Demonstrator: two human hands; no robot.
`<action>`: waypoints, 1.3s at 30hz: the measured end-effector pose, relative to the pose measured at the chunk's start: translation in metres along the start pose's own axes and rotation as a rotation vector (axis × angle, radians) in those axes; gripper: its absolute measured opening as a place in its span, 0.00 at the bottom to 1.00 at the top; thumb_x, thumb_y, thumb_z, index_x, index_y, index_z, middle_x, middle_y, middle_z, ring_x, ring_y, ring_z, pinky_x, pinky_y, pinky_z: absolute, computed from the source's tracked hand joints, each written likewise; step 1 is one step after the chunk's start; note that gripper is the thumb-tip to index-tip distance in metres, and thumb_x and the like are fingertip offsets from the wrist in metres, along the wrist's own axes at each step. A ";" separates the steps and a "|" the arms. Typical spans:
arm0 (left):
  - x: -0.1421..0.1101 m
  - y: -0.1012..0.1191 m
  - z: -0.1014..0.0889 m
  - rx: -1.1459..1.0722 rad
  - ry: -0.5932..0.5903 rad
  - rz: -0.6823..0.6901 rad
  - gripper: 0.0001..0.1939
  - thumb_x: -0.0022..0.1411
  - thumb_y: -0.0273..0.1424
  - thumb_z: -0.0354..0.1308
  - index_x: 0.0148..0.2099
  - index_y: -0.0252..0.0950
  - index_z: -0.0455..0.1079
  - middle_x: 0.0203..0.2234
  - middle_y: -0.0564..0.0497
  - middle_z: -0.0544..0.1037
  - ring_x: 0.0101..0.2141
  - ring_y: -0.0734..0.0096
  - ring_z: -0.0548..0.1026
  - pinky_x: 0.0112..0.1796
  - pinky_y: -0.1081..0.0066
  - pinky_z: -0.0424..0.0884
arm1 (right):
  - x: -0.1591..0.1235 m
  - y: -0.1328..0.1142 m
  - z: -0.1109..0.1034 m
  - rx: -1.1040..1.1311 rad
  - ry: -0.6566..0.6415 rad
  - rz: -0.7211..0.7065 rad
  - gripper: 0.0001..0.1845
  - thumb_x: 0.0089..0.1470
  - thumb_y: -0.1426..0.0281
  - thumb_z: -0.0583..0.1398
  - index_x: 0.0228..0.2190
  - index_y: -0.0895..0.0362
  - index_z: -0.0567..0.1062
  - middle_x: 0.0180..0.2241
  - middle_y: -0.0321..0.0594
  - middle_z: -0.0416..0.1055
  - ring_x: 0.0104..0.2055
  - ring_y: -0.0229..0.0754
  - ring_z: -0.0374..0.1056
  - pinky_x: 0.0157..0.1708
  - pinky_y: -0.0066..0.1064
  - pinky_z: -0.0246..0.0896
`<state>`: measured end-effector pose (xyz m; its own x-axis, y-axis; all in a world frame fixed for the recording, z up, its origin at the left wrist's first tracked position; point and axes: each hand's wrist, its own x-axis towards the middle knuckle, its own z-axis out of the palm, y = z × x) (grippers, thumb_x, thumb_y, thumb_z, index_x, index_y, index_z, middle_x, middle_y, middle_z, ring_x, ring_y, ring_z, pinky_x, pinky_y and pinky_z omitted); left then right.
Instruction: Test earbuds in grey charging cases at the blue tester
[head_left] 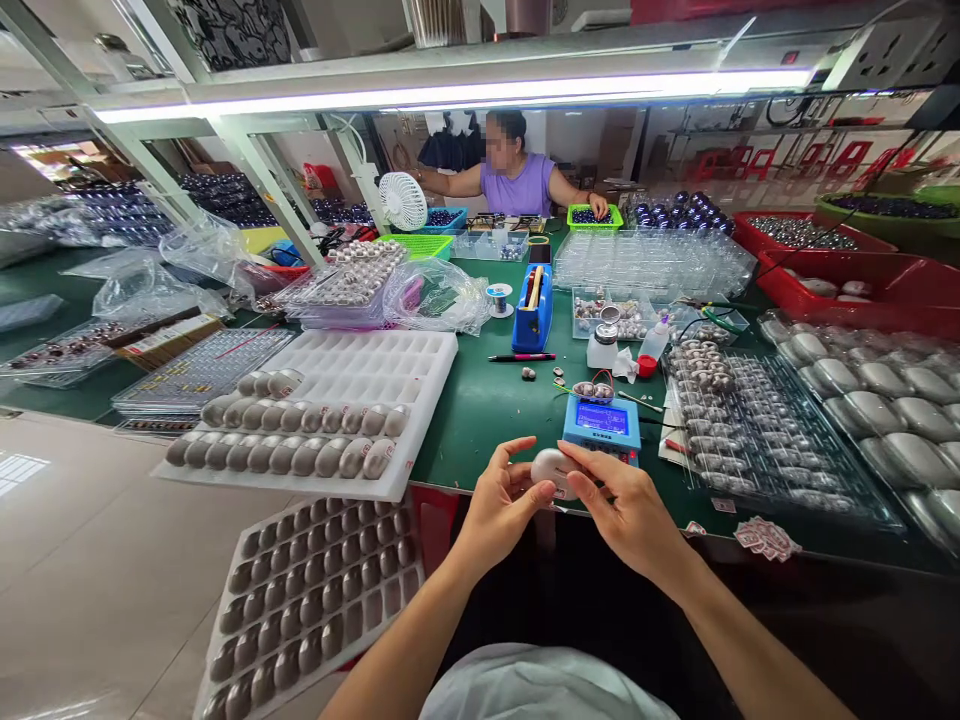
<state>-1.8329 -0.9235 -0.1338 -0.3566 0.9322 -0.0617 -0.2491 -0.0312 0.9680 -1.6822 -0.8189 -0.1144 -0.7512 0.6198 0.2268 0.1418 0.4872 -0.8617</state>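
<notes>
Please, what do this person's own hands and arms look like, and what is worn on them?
Left hand and right hand look bare: no gloves, rings or watch are visible. Forearms show no sleeves. A pale garment shows below.

A green-topped workbench (472,440) extends beneath and beyond the fingertips. Above and forward of them, a lit tube lamp (465,95) runs along the underside of a metal overhead shelf (360,88). Glossy floor tiles (82,560) lie left of the fingers, with a bright grid-shaped reflection. Far ahead, to the right, red plastic stools (757,163) stand. Behind the bench, a pale wall (574,130) is visible.
</notes>
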 end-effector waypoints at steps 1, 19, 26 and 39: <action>-0.001 0.000 0.000 0.003 -0.009 0.008 0.31 0.58 0.35 0.67 0.57 0.35 0.55 0.33 0.50 0.79 0.33 0.70 0.77 0.37 0.71 0.72 | 0.000 0.000 0.000 0.012 -0.009 0.011 0.20 0.64 0.57 0.55 0.53 0.51 0.73 0.51 0.40 0.72 0.50 0.46 0.69 0.48 0.35 0.66; -0.022 0.009 0.001 0.258 -0.153 0.051 0.31 0.62 0.31 0.63 0.62 0.38 0.53 0.39 0.47 0.79 0.37 0.66 0.78 0.42 0.67 0.73 | -0.008 0.007 -0.005 0.198 -0.163 0.167 0.25 0.63 0.55 0.56 0.56 0.55 0.67 0.31 0.36 0.70 0.30 0.39 0.68 0.29 0.27 0.65; -0.019 0.001 0.001 0.211 -0.066 0.042 0.31 0.63 0.31 0.61 0.63 0.41 0.52 0.42 0.47 0.78 0.42 0.65 0.77 0.46 0.66 0.72 | -0.014 0.023 -0.002 -0.209 0.293 -0.304 0.12 0.63 0.70 0.59 0.49 0.52 0.74 0.41 0.41 0.70 0.40 0.41 0.69 0.36 0.30 0.68; -0.019 -0.005 0.021 0.633 -0.020 0.083 0.33 0.59 0.27 0.63 0.65 0.41 0.58 0.47 0.44 0.76 0.42 0.61 0.77 0.45 0.65 0.73 | -0.027 0.040 0.006 -0.506 0.333 -0.545 0.09 0.63 0.73 0.58 0.44 0.54 0.77 0.35 0.41 0.72 0.33 0.40 0.70 0.34 0.29 0.66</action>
<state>-1.8061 -0.9331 -0.1321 -0.3331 0.9427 0.0185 0.3612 0.1095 0.9260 -1.6600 -0.8196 -0.1572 -0.5794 0.3273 0.7464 0.1460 0.9427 -0.3000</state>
